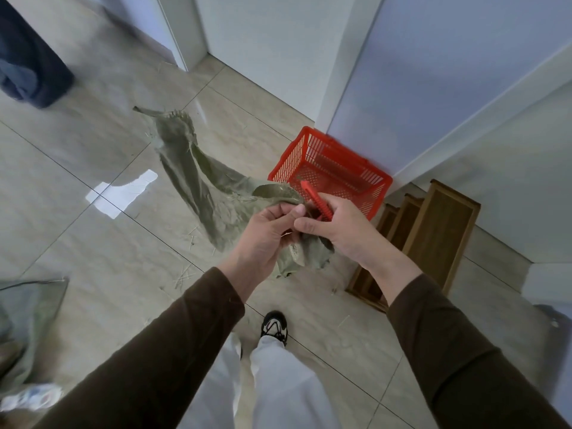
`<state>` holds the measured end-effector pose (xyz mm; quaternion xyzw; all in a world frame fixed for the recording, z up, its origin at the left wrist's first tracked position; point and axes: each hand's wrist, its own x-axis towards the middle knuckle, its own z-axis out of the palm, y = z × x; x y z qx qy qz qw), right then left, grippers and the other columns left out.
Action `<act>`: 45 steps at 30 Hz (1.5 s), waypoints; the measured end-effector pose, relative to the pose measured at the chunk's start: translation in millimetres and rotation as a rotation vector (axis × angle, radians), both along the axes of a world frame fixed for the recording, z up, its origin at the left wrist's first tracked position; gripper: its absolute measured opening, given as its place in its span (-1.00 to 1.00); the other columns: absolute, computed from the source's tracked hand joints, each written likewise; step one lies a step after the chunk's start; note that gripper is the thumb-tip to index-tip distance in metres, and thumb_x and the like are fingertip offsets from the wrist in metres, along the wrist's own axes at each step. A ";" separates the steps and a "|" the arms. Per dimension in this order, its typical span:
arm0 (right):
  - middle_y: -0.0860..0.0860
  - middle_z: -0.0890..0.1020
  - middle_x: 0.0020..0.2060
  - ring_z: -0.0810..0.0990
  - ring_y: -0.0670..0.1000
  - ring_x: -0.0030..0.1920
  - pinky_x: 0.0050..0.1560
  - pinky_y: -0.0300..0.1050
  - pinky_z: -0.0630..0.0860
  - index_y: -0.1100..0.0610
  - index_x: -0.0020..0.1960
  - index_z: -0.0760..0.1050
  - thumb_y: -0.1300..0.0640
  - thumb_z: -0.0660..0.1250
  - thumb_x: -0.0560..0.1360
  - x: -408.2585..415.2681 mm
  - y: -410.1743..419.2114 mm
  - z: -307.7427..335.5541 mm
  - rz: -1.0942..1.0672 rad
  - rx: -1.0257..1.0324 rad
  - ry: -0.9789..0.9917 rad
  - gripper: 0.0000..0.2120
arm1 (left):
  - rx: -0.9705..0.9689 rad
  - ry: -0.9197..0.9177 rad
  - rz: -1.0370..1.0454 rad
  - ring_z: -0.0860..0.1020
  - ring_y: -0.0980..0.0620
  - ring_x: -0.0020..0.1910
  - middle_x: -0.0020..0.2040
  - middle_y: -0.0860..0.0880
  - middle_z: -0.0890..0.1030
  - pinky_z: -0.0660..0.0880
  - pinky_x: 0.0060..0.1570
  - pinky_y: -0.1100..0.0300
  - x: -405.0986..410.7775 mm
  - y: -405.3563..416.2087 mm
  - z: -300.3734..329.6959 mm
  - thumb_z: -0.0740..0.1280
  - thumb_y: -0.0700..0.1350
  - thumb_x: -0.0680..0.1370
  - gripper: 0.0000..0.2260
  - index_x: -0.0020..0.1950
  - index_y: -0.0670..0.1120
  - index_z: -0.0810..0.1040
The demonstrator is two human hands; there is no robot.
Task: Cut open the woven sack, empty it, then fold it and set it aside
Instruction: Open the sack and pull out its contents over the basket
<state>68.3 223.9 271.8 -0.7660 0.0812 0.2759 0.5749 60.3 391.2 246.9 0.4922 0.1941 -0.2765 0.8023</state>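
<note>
Soft, even daylight fills the scene, bright without harsh shadows. The glossy beige tiled floor [93, 156] throws back a white patch of glare [122, 193]. Wide-angle distortion bends walls and tile lines near the edges. Motion blur smears the dark blue object [31, 57] top left and the left border.

Red plastic basket [331, 168] on the tiled floor [93, 144], pushed up against the white wall [263, 41], tilted. Just right of it, wooden frames [433, 236] lean along the wall base. Dark blue bin [34, 66] far left, blurred, could be a bag. Second greenish sack [28, 329] at the lower-left edge, something white under it. Loose straw bits [182, 275] scattered over the tiles. White patch of glare on the floor.
</note>
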 end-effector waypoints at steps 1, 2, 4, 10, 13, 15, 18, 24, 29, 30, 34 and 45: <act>0.04 0.75 -0.14 0.73 0.03 -0.16 -0.02 -0.10 0.68 0.14 0.05 0.65 -0.03 0.58 0.48 2.4 0.3 -1.2 -0.008 -0.006 -0.006 -0.71 | -0.027 0.008 0.008 0.58 0.11 -0.30 -0.26 0.00 0.65 0.56 -0.28 0.29 0.9 1.1 -1.5 0.46 -0.09 0.48 -0.89 -0.21 -0.09 0.64; 0.03 0.71 -0.19 0.69 0.03 -0.21 -0.04 -0.05 0.64 0.16 0.00 0.62 0.00 0.56 0.51 4.5 -0.9 -3.0 -0.038 0.007 0.004 -0.75 | -0.050 0.014 0.018 0.56 0.11 -0.30 -0.26 0.01 0.64 0.56 -0.27 0.29 1.7 3.4 -3.3 0.45 -0.09 0.48 -0.89 -0.21 -0.09 0.62; -0.06 0.68 -0.27 0.63 -0.07 -0.26 -0.08 -0.05 0.54 0.10 -0.07 0.58 0.01 0.51 0.56 7.7 -5.5 -9.2 -0.122 0.022 0.041 -0.81 | -0.068 0.033 0.038 0.56 0.13 -0.31 -0.26 0.02 0.64 0.55 -0.30 0.30 2.7 9.8 -7.1 0.44 -0.11 0.50 -0.89 -0.20 -0.08 0.60; -0.14 0.53 -0.39 0.39 -0.07 -0.42 -0.45 -0.20 0.38 0.00 -0.06 0.53 0.07 0.41 0.65 12.2 -19.1 -26.6 -0.459 0.090 0.120 -0.87 | -0.110 0.186 0.154 0.57 0.13 -0.40 -0.25 -0.03 0.55 0.53 -0.43 0.36 0.7 22.5 -18.3 0.27 -0.31 0.69 -0.90 0.02 -0.13 0.46; -0.12 0.50 -0.36 0.37 -0.09 -0.44 -0.49 -0.25 0.38 -0.01 -0.02 0.54 0.08 0.40 0.66 12.8 -21.2 -29.9 -0.458 0.092 0.090 -0.90 | -0.152 0.223 0.185 0.58 0.08 -0.35 -0.17 -0.10 0.56 0.59 -0.32 0.34 0.2 21.6 -19.6 0.16 -0.39 0.71 -0.84 0.10 -0.16 0.45; -0.14 0.50 -0.36 0.38 -0.10 -0.43 -0.46 -0.24 0.39 -0.04 -0.04 0.55 0.06 0.39 0.67 12.0 -19.4 -29.7 -0.429 0.077 0.042 -0.89 | -0.177 0.256 0.154 0.53 0.08 -0.37 -0.16 -0.13 0.54 0.53 -0.36 0.31 0.9 20.7 -18.6 0.16 -0.37 0.70 -0.85 0.09 -0.16 0.45; -0.11 0.51 -0.39 0.45 -0.04 -0.42 -0.35 -0.13 0.49 -0.12 -0.16 0.54 0.05 0.39 0.66 10.1 -16.6 -29.3 -0.410 0.069 -0.081 -0.78 | -0.110 0.214 -0.071 0.45 0.09 -0.39 -0.16 -0.05 0.61 0.43 -0.35 0.28 2.1 21.6 -16.5 0.35 -0.11 0.67 -0.93 0.03 -0.10 0.55; -0.13 0.58 -0.26 0.62 -0.11 -0.22 -0.13 0.00 0.65 -0.17 -0.13 0.41 -0.05 0.32 0.69 4.6 -16.4 -37.6 -0.314 -0.361 -0.403 -0.78 | 0.030 0.300 -0.269 0.24 0.16 -0.51 -0.41 0.09 0.46 0.11 -0.48 0.30 -2.5 6.0 -22.2 0.49 -0.08 0.58 -0.82 -0.21 -0.07 0.63; -0.20 0.54 -0.29 0.50 -0.11 -0.24 -0.06 0.04 0.57 -0.09 -0.13 0.48 -0.01 0.33 0.68 3.4 -18.9 -42.0 -0.445 -0.127 -0.217 -0.79 | 0.174 0.219 -0.345 0.13 0.06 -0.44 -0.29 -0.06 0.29 0.15 -0.48 0.27 -6.7 0.5 -24.7 0.61 -0.02 0.37 -0.62 0.00 -0.24 0.62; -0.11 0.55 -0.24 0.52 -0.03 -0.19 -0.02 0.12 0.59 -0.13 -0.16 0.48 -0.01 0.34 0.68 1.5 -18.0 -41.8 -0.484 -0.084 -0.176 -0.77 | 0.213 0.183 -0.297 0.13 0.05 -0.44 -0.31 -0.05 0.28 0.15 -0.47 0.27 -7.3 0.2 -26.0 0.60 -0.04 0.41 -0.66 0.01 -0.24 0.63; 0.01 0.58 -0.17 0.56 0.03 -0.12 0.12 0.26 0.60 -0.10 -0.12 0.51 -0.01 0.36 0.68 -6.3 -17.9 -42.4 -0.531 -0.105 -0.147 -0.81 | 0.312 0.047 -0.178 0.28 0.11 -0.52 -0.44 0.07 0.39 0.23 -0.45 0.28 -13.9 -3.7 -38.2 0.50 -0.17 0.59 -0.80 -0.21 -0.13 0.58; -0.13 0.79 -0.13 0.78 -0.07 -0.11 0.08 0.10 0.71 -0.06 0.05 0.69 -0.04 0.54 0.53 -26.3 -0.7 -47.2 -0.291 -0.190 0.025 -0.87 | 0.311 0.085 -0.088 0.60 -0.06 -0.20 -0.21 -0.20 0.61 0.54 0.05 0.03 -23.7 -20.4 -40.3 0.27 -0.21 0.66 -0.80 -0.10 -0.22 0.62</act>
